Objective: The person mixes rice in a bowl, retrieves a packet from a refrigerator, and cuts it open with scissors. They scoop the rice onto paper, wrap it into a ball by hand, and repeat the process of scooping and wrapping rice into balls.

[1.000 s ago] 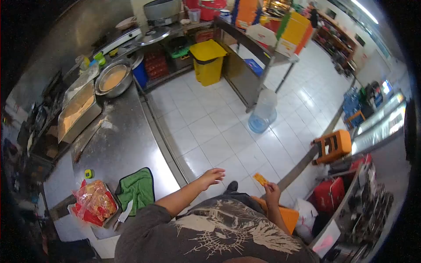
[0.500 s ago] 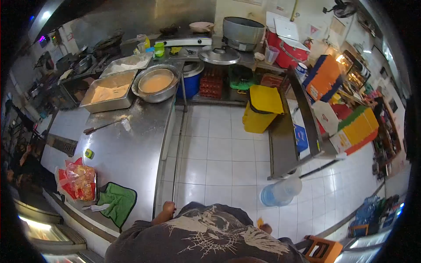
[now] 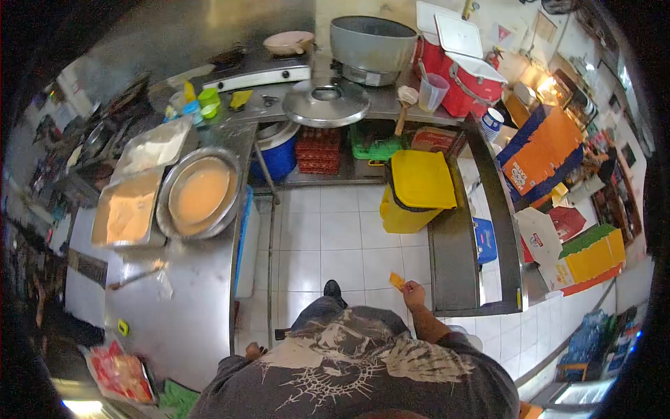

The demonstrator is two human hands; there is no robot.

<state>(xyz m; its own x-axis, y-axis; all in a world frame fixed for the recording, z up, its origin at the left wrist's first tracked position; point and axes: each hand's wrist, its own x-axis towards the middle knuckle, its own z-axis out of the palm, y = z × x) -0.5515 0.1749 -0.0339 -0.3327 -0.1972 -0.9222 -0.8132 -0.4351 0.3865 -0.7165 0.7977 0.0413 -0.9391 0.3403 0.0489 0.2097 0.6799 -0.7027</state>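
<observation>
In front of my body on the right, my right hand (image 3: 413,295) pinches a small flat orange-yellow piece (image 3: 397,281), which sticks out from the fingertips over the white tiled floor (image 3: 340,241). Low at my left side is my left hand (image 3: 255,350), beside the edge of the steel table (image 3: 188,307). Its fingers are loosely curled and apart, with nothing visible in them. Ahead of my right hand stands a yellow bin (image 3: 422,183) with its lid down.
Left, the table bears a bowl of orange-brown batter (image 3: 202,195), a tray of breading (image 3: 129,213), a brush-like tool (image 3: 136,276) and a red-and-clear bag (image 3: 118,373). A counter with a big pot (image 3: 373,52) spans the back. A dark shelf unit (image 3: 460,244) stands right.
I have stepped forward along the aisle, so bin and counter are nearer. My right hand has risen forward with the orange-yellow piece; my left hand sits lower and farther back in view.
</observation>
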